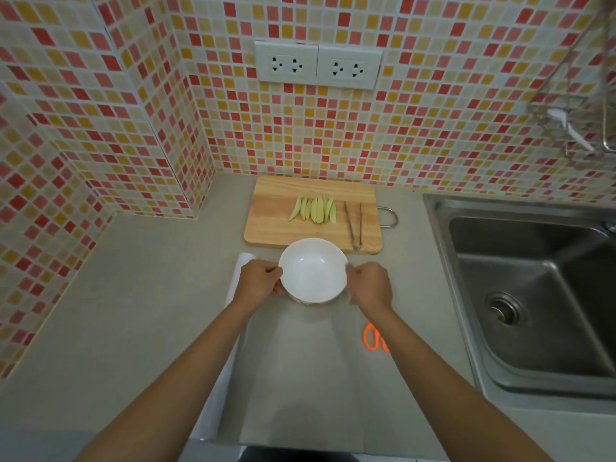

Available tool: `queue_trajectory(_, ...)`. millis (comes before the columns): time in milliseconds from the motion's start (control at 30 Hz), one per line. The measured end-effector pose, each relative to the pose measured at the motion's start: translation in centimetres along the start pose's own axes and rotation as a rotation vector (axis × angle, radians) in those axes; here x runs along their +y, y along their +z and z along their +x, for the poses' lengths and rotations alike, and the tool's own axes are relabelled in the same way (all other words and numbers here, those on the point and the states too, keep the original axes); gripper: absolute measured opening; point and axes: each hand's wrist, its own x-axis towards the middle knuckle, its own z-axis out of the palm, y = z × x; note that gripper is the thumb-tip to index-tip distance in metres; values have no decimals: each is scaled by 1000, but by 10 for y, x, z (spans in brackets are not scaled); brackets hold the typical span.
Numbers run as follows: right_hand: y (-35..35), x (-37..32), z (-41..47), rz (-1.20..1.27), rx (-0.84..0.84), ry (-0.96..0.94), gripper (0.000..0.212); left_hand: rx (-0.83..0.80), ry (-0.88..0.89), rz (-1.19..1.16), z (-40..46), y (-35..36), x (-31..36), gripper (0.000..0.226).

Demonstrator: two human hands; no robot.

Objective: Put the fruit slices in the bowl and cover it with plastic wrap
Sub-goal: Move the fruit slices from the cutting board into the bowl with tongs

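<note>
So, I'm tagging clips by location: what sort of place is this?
Most likely a home kitchen: a stainless steel sink set in the grey countertop, a mosaic-tiled wall, and a wooden cutting board with green fruit slices.

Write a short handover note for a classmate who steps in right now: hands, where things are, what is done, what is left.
Hands: left hand and right hand each grip the rim of the empty white bowl.
Fruit slices and tongs lie on the cutting board. Plastic wrap roll lies left of the bowl.
Done: nothing yet.
Left: move slices into bowl, cover with wrap.
</note>
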Motion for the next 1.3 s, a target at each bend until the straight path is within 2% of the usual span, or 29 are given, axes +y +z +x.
queue_trajectory(100,-8,-14,23,-175,126,-55,39,-7,12,-11,1,0,0,23)
queue_trajectory(167,-10,-26,47,-266,142,-86,39,-11,23,-12,1,0,-1,23)
queue_trajectory(333,3,-44,94,-441,13,-46,45,-11,25,-44,-1,0,-3,25)
queue_trajectory(433,9,-47,104,-511,-33,-23,38,-13,22,-40,-1,0,-4,28)
queue_trajectory(533,10,-45,109,-482,-30,-15,27,-24,19,-33,-1,-1,-3,28)
queue_trajectory(667,4,-44,107,-300,8,-4,22,-27,16,-14,-1,-1,-2,26)
queue_trajectory(800,-2,-45,103,-234,-31,-34,14,-26,11,-8,-2,-1,0,27)
queue_trajectory(833,-3,-46,102,-221,-39,-41,18,-29,9,-8,-2,-1,0,26)
queue_trajectory(1000,2,-58,95,-295,-23,-109,8,-28,2,-10,-1,-1,1,26)
queue_trajectory(1167,9,-77,92,-390,7,-155,17,-29,-2,-14,1,0,0,26)
queue_trajectory(1300,5,-78,83,-336,25,-167,16,-30,10,-7,1,-1,-2,26)
